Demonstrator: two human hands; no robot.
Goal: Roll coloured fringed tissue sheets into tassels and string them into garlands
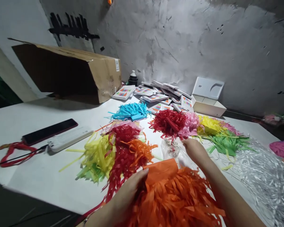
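Over the bench's [38,186] near edge, our left hand [132,186] is closed on the orange fringe [175,197]; our right hand [194,149] is at the bag [167,149] just beyond, grip too obscured to tell.

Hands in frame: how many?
2: left hand holding the orange fringed bundle; right hand at the clear plastic bag, fingertips partly hidden.

Facing you across the upper frame is a rough grey wall [180,47], scuffed and pitted, with thick black strokes [71,30] at upper left. A smoother, paler wall [16,22] meets it at your far left. Your white tabletop [49,179] spans the middle under cool, uneven light; the lower-left corner falls dark.
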